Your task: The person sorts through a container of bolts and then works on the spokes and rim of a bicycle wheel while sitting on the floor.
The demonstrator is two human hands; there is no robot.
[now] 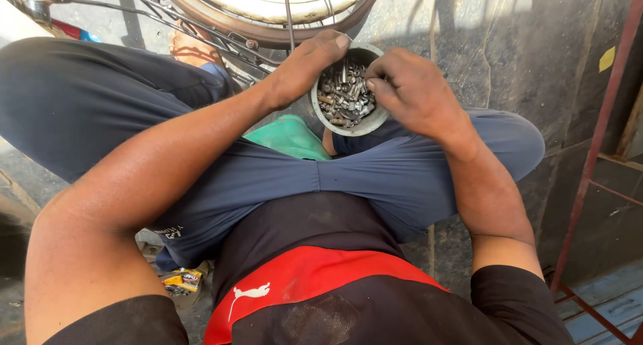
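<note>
Many small steel bolts and nuts (343, 94) make the round grey bowl (348, 125) heavy; left hand (301, 67) grips its rim, right hand (412, 90) pinches among them.

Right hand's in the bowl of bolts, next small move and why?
Probably pinch one bolt and lift it clear. The right hand has its fingertips down among the loose bolts, while the left hand steadies the bowl by its rim.
</note>
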